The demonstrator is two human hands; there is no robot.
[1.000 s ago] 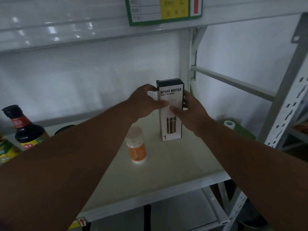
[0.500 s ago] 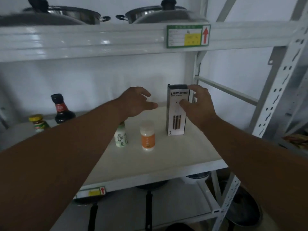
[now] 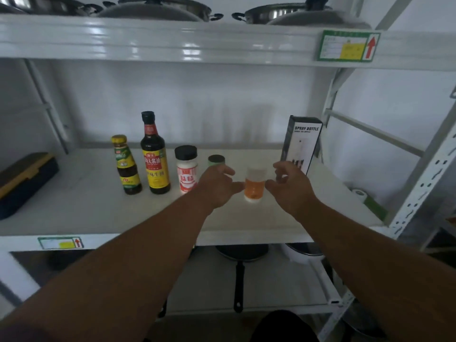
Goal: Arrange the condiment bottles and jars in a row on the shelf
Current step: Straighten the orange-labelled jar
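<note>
Reaching out over the shelf (image 3: 103,213), my left hand (image 3: 217,185) and my right hand (image 3: 291,186) sit on either side of the small orange jar (image 3: 254,185). Both hands have loose, spread fingers and hold nothing. The jar stands up between them, near the front. Behind my left hand I see the green-lidded jar (image 3: 216,160). To its left stand the white jar (image 3: 186,169), the tall dark bottle (image 3: 155,154) and the small yellow-capped bottle (image 3: 126,166), side by side. The spray bottle box (image 3: 302,141) stands far back on the right.
</note>
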